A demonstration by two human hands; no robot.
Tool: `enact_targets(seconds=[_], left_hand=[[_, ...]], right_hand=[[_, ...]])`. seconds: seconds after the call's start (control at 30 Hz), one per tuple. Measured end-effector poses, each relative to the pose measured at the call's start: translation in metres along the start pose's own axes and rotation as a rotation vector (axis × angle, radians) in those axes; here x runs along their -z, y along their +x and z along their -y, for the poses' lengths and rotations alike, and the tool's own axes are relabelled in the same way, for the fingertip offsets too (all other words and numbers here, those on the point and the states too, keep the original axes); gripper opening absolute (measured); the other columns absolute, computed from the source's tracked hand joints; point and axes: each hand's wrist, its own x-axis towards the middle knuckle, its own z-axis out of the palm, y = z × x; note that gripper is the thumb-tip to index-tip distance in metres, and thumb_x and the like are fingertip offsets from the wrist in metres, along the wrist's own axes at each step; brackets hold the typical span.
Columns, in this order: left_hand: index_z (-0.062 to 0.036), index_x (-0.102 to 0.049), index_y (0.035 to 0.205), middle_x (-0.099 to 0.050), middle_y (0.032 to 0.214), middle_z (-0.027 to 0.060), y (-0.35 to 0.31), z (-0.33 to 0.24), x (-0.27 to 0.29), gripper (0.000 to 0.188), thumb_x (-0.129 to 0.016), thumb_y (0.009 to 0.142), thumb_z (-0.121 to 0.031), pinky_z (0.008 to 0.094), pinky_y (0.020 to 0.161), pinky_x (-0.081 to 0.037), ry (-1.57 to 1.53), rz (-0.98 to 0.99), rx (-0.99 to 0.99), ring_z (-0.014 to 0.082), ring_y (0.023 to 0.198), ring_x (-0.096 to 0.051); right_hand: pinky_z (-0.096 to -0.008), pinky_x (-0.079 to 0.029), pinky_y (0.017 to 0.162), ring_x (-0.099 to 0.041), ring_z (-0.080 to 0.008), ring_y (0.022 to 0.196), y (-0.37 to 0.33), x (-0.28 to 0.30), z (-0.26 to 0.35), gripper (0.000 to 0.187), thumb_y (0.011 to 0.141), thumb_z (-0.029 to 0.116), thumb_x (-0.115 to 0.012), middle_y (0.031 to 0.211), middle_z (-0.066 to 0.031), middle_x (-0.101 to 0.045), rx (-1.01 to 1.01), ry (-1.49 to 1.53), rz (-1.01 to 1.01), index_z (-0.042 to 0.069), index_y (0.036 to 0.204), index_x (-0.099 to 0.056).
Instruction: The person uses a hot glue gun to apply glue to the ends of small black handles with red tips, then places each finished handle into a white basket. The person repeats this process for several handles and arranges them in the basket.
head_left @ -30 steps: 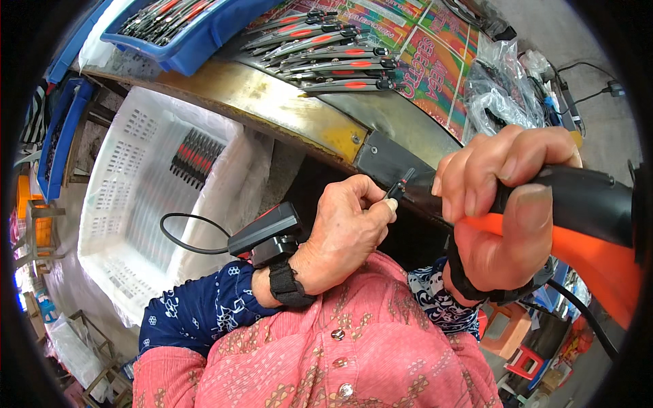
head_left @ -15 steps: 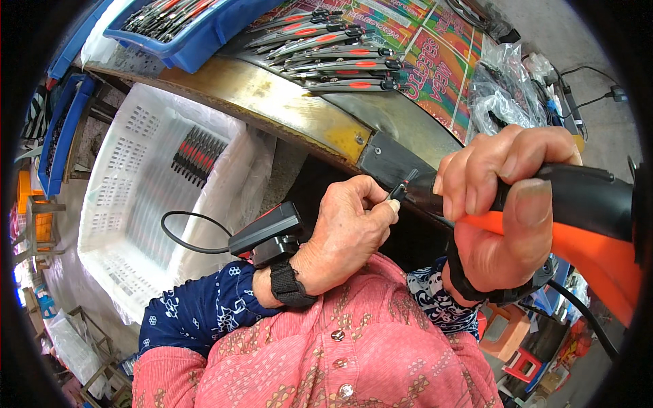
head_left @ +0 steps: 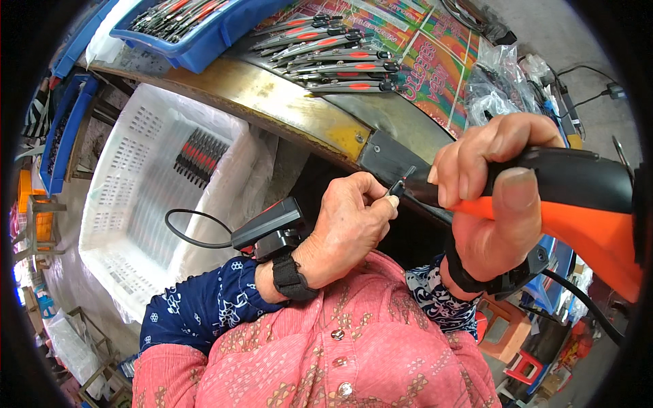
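Note:
My left hand [head_left: 350, 217] is closed in a pinch around a small dark part [head_left: 398, 185], whose thin tip points up and away from the fingers. Most of that part is hidden by thumb and fingers, so its kind is unclear. My right hand [head_left: 500, 160] wraps around an orange and black power tool [head_left: 585, 228], its black nose reaching left to the pinched part. Whether they touch, I cannot tell. Beyond both hands, a row of grey and red drawing compasses [head_left: 357, 71] lies on the bench.
A white perforated crate [head_left: 112, 224], lined with plastic, stands left below the metal-edged bench [head_left: 299, 109]; several compasses [head_left: 201, 156] lie inside. A blue bin [head_left: 194, 54] of similar pieces sits on the bench. Clear plastic bags [head_left: 500, 88] and cables are at the right.
My right hand and the power tool have shifted slightly left, and the tool has tilted a little. My left hand keeps its pinch in nearly the same place.

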Motion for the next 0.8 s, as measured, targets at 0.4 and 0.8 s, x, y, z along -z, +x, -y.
enact_targets(seconds=[0.4, 0.8], left_hand=[[-0.0027, -0.052, 0.086, -0.058, 0.075, 0.0042, -0.001, 0.000, 0.001, 0.010, -0.057, 0.089, -0.011, 0.0196, 0.044, -0.038, 0.005, 0.062, 0.065, 0.0067, 0.055, -0.049], [-0.0026, -0.052, 0.087, -0.060, 0.079, 0.0065, -0.001, -0.003, 0.003, 0.009, -0.056, 0.090, -0.010, 0.0202, 0.043, -0.037, -0.063, 0.093, 0.131, 0.0086, 0.056, -0.050]], right_hand=[[-0.0327, -0.045, 0.063, -0.050, -0.0156, 0.059, -0.012, 0.021, 0.008, 0.053, 0.086, 0.038, -0.060, 0.070, -0.0043, -0.047, 0.040, 0.299, -0.029, 0.005, 0.120, -0.035], [-0.0379, -0.045, 0.071, -0.053, -0.0249, 0.076, -0.035, 0.089, 0.044, 0.036, 0.086, 0.011, -0.058, 0.090, -0.0140, -0.051, -0.177, 0.214, -0.355, 0.000, 0.117, -0.041]])
